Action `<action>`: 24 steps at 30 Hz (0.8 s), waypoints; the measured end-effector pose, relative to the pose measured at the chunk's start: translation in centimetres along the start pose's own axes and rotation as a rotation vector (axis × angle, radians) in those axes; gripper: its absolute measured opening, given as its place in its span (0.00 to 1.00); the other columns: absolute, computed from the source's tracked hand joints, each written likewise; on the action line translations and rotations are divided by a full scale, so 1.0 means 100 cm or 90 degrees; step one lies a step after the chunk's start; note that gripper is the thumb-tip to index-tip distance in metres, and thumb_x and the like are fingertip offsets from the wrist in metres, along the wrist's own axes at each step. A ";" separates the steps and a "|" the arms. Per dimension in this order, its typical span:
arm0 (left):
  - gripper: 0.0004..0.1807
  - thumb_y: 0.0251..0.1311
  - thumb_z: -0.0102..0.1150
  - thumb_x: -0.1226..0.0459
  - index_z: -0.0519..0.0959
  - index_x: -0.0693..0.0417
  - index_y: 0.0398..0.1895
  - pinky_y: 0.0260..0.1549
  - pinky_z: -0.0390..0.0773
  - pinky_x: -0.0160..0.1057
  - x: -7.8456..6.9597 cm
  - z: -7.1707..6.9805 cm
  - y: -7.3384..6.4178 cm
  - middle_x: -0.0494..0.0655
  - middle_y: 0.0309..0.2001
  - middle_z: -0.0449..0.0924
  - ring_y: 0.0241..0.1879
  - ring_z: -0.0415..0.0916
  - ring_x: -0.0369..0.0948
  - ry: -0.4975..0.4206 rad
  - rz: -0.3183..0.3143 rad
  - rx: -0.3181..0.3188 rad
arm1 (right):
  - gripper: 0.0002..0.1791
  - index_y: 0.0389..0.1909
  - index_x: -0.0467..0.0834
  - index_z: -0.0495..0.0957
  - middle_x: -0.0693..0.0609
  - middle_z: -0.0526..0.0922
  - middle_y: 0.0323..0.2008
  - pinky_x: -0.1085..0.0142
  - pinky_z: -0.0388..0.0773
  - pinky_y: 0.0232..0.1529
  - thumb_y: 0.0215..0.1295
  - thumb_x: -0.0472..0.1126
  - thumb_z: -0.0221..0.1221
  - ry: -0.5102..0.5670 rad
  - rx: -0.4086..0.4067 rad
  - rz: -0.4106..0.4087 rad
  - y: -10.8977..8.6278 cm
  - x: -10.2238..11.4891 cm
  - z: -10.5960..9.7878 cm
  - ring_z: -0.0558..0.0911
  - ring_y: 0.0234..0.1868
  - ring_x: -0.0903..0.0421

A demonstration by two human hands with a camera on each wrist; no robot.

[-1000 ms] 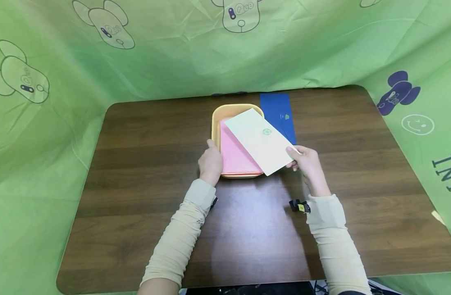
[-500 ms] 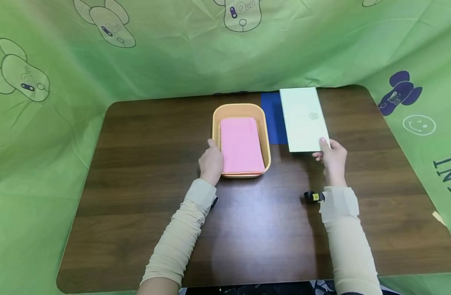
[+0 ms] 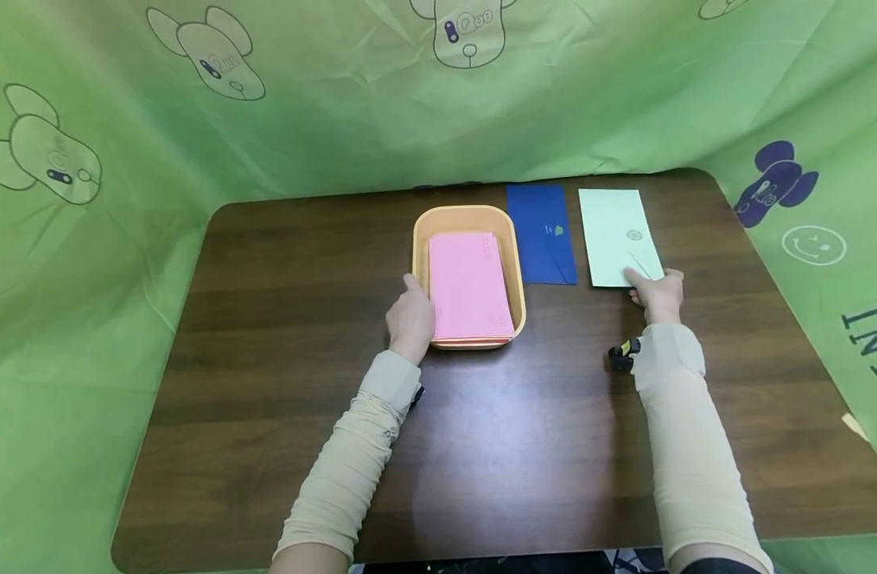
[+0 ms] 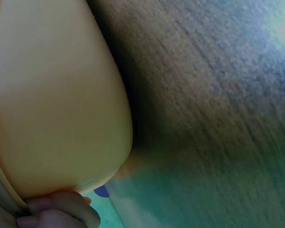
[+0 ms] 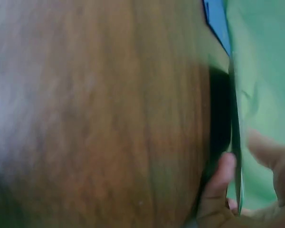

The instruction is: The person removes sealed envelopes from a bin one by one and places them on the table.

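Note:
A shallow yellow-orange tray (image 3: 519, 275) stands at the back middle of the table. Inside it lies a stack of pink envelopes (image 3: 470, 285), with red edges showing below. My left hand (image 3: 410, 321) grips the tray's left side; in the left wrist view its curled fingers (image 4: 61, 209) meet the rim. Right of the blue envelope (image 3: 542, 235), my right hand (image 3: 655, 295) holds a pale green envelope (image 3: 618, 231) by its near right corner. Seen edge-on in the right wrist view, this envelope (image 5: 237, 142) has thumb and fingers on opposite sides, with a dark shadow beneath.
The brown wooden table (image 3: 302, 399) has rounded corners. A green printed curtain (image 3: 338, 119) hangs close behind its back edge and along both sides. The blue envelope lies flat just right of the tray.
My right hand has carried the pale green envelope from above the tray rightward, past the blue envelope, and lowered it toward the table. The left hand has stayed at the tray.

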State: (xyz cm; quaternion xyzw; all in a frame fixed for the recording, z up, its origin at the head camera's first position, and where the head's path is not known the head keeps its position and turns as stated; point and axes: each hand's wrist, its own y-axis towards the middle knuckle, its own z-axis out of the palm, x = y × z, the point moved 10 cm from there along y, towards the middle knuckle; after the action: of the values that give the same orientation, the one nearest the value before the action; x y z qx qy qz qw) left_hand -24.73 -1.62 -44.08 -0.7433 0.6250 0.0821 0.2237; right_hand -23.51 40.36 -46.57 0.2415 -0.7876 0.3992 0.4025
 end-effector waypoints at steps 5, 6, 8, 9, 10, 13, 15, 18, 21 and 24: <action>0.14 0.71 0.38 0.66 0.59 0.61 0.56 0.28 0.80 0.48 0.000 0.000 0.001 0.58 0.29 0.82 0.29 0.82 0.51 0.001 0.002 -0.002 | 0.47 0.70 0.36 0.41 0.37 0.62 0.63 0.63 0.67 0.60 0.60 0.48 0.59 -0.222 0.013 -0.057 0.001 0.004 0.006 0.69 0.52 0.53; 0.14 0.71 0.39 0.66 0.59 0.61 0.55 0.28 0.80 0.49 0.000 0.000 0.001 0.58 0.29 0.82 0.29 0.83 0.51 0.001 0.001 -0.002 | 0.47 0.70 0.36 0.41 0.35 0.60 0.66 0.60 0.63 0.64 0.60 0.48 0.59 -0.235 0.011 -0.064 0.001 0.005 0.006 0.65 0.56 0.49; 0.13 0.71 0.40 0.66 0.59 0.61 0.55 0.28 0.80 0.49 0.000 0.001 0.002 0.58 0.29 0.82 0.29 0.83 0.51 0.004 0.002 -0.003 | 0.46 0.69 0.36 0.42 0.33 0.60 0.67 0.55 0.60 0.66 0.60 0.48 0.59 -0.250 0.004 -0.073 0.001 0.007 0.007 0.63 0.61 0.44; 0.13 0.71 0.40 0.66 0.59 0.61 0.55 0.29 0.81 0.49 0.000 0.001 0.002 0.59 0.29 0.82 0.29 0.83 0.52 0.004 0.002 -0.005 | 0.46 0.69 0.36 0.42 0.33 0.60 0.67 0.54 0.59 0.67 0.60 0.49 0.59 -0.253 0.001 -0.075 0.000 0.008 0.007 0.63 0.62 0.43; 0.13 0.71 0.40 0.66 0.59 0.61 0.54 0.29 0.81 0.49 0.000 0.001 0.002 0.59 0.29 0.83 0.30 0.83 0.52 0.006 0.002 -0.007 | 0.46 0.70 0.36 0.43 0.32 0.60 0.67 0.54 0.59 0.67 0.60 0.49 0.59 -0.260 -0.001 -0.076 0.001 0.008 0.007 0.63 0.63 0.42; 0.13 0.70 0.40 0.66 0.59 0.61 0.54 0.29 0.81 0.49 0.000 0.001 0.002 0.59 0.30 0.83 0.31 0.83 0.52 0.011 0.003 -0.011 | 0.46 0.70 0.36 0.45 0.32 0.61 0.68 0.53 0.59 0.67 0.61 0.50 0.59 -0.273 -0.007 -0.073 0.001 0.008 0.007 0.64 0.65 0.41; 0.13 0.70 0.40 0.66 0.59 0.61 0.53 0.30 0.81 0.50 0.000 0.001 0.003 0.60 0.31 0.83 0.32 0.83 0.53 0.010 0.002 -0.015 | 0.45 0.70 0.35 0.45 0.32 0.61 0.68 0.52 0.59 0.68 0.61 0.50 0.58 -0.277 -0.008 -0.071 0.001 0.009 0.007 0.63 0.66 0.40; 0.12 0.70 0.39 0.67 0.59 0.61 0.53 0.31 0.81 0.51 0.000 0.001 0.003 0.60 0.32 0.84 0.32 0.83 0.53 0.007 0.001 -0.017 | 0.45 0.71 0.36 0.47 0.33 0.61 0.68 0.51 0.58 0.68 0.61 0.50 0.59 -0.278 -0.013 -0.069 0.001 0.009 0.007 0.64 0.66 0.39; 0.12 0.69 0.39 0.67 0.60 0.61 0.53 0.30 0.81 0.51 0.000 0.001 0.004 0.60 0.32 0.84 0.32 0.83 0.54 0.008 0.001 -0.020 | 0.44 0.71 0.37 0.49 0.33 0.62 0.68 0.50 0.59 0.68 0.61 0.51 0.59 -0.285 -0.017 -0.071 0.000 0.010 0.007 0.64 0.67 0.38; 0.11 0.69 0.39 0.67 0.60 0.61 0.53 0.30 0.81 0.50 0.000 0.000 0.003 0.60 0.31 0.84 0.32 0.83 0.53 0.010 0.002 -0.020 | 0.44 0.71 0.37 0.50 0.33 0.62 0.68 0.49 0.58 0.68 0.61 0.52 0.58 -0.302 -0.021 -0.077 0.000 0.011 0.008 0.64 0.68 0.36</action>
State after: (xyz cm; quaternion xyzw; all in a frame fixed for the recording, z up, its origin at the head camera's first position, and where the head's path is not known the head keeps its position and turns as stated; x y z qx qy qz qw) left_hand -25.04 -1.67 -44.20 -0.7464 0.6265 0.0868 0.2071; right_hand -24.47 39.60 -45.93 0.3683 -0.8507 0.2936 0.2333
